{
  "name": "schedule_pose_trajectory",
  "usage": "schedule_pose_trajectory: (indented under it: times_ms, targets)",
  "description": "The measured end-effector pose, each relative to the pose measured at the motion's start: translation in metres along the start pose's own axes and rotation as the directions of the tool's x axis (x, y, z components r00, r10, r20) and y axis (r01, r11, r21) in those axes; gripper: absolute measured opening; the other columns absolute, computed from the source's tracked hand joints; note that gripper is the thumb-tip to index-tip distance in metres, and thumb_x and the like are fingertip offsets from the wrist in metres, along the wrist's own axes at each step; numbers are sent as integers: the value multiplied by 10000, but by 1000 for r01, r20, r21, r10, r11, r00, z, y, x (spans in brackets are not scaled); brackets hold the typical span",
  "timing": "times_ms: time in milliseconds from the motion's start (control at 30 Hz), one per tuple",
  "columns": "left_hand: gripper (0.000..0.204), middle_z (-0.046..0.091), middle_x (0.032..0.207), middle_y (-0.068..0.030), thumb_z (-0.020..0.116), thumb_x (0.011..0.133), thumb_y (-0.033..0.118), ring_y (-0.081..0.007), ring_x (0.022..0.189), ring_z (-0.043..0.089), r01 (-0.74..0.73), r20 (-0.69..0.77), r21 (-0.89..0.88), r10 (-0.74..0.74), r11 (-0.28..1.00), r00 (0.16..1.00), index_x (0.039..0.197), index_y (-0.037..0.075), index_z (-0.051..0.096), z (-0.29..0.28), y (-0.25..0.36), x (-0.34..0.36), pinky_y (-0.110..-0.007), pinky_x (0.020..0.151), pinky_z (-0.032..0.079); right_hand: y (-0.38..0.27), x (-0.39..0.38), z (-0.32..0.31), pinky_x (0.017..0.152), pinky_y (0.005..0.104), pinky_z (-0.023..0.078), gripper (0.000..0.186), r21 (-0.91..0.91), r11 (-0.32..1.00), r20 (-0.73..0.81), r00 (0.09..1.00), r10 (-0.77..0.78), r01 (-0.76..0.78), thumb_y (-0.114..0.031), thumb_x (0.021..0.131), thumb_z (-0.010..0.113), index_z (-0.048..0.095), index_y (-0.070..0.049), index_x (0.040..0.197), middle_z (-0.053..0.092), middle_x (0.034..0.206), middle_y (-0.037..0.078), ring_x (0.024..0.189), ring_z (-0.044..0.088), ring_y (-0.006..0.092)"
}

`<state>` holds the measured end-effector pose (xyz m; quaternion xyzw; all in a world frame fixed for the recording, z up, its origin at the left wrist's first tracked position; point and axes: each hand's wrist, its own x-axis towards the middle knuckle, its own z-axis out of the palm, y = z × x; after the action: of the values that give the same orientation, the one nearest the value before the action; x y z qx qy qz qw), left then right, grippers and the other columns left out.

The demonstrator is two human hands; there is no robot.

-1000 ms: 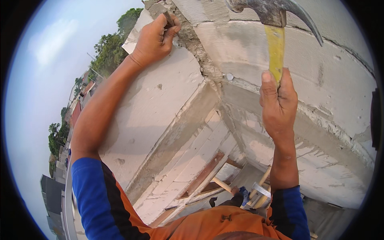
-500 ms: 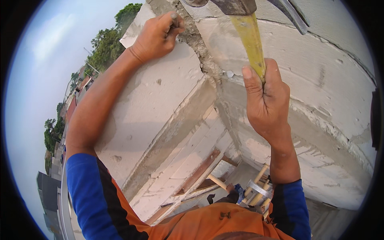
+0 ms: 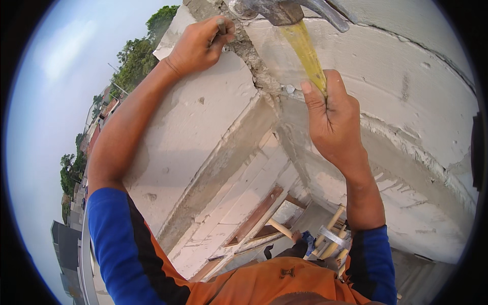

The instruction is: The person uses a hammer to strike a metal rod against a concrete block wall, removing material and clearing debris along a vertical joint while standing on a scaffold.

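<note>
Head view, left hand (image 3: 201, 44): clenched round dark rod (image 3: 221, 25), mostly hidden, near left wall (image 3: 188, 127) edge.
Right hand (image 3: 333, 119): grasping hammer (image 3: 305, 51), near right wall (image 3: 376, 71) edge.
Mortar joint (image 3: 249, 56): judged part-chipped; rough remainder left.

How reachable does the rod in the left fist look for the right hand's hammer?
Probably yes: the right hand grips the hammer, whose head appears near the left hand; nothing visible blocks the rod.

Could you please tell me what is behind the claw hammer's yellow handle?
Behind the yellow handle is the pale block wall; the strip it covers cannot be seen.
</note>
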<state>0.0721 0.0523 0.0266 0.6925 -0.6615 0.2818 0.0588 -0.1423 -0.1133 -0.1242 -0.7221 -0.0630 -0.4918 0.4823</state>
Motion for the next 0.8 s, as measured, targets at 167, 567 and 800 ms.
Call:
schedule_pose_trajectory:
  times_ms: [167,567,800]
  targets:
    - [132,657,882,-96,605,889,-66,-189,813,667,56,40,-47,-54,997,998,1012,-19,609,-14,6,1,-287,761,524,-12,-7,-16,473,287,350,188,-17,999,-22,999,47,-47,-185,1023,553,501,-10,982,466,589,64,510,432,143]
    - [111,684,1010,-90,526,944,-80,-188,974,680,150,-116,-265,-186,953,976,947,-41,629,-1,-6,-14,-301,882,525,-18,-21,-21,524,245,312,194,7,991,14,991,134,-134,-193,1042,525,514,-13,969,413,647,-11,609,350,49]
    - [191,687,990,-115,493,915,-97,-210,923,693,105,-62,-124,-114,987,992,1032,-26,626,-2,7,-11,-294,855,525,-14,-1,-7,462,312,371,194,-86,995,47,998,45,-41,-178,1007,576,492,-6,974,479,572,116,474,441,160]
